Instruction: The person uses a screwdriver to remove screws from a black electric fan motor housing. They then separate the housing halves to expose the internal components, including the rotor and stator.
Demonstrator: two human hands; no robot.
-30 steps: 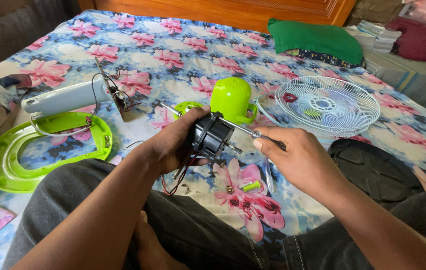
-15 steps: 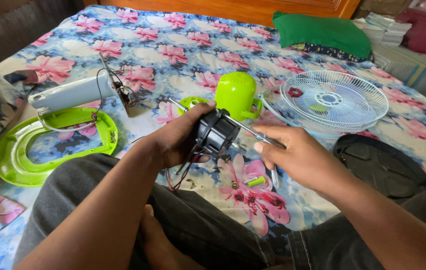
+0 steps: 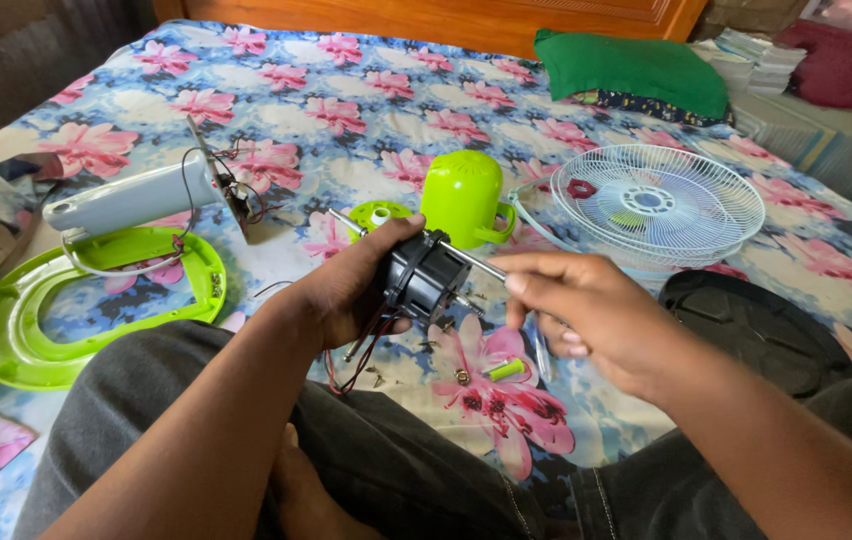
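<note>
1. Head view, centre of the frame: the left hand (image 3: 346,295) is wrapped around a black fan motor (image 3: 428,275), thumb over the top and fingers behind its body. The motor is held in the air just above the person's lap, not resting on anything.

2. The right hand (image 3: 586,315) pinches the motor's thin metal shaft (image 3: 476,262) between thumb and fingertips, where it sticks out to the right of the black body. A slim tool or rod seems to lie under this hand; it is too hidden to identify.

3. Handling, as a judgement: the motor looks dense and rigid, heavy for its bulk, so the ribbed body is the sound place to grip. The shaft is smooth and likely slippery. The thin wires (image 3: 351,360) dangling below the left hand look fragile and should not bear weight.

4. Around them: a lime green motor cover (image 3: 463,198) stands just above the hands, a white wire fan guard (image 3: 658,203) lies at the upper right, a black round piece (image 3: 756,325) at the right, and a green ring base (image 3: 21,335) with a grey stand (image 3: 131,200) at the left.

5. Small screws and a green peg (image 3: 506,369) lie loose on the floral bedsheet (image 3: 346,110), a soft surface where they could be lost. A wooden headboard (image 3: 426,15) runs along the top.
</note>
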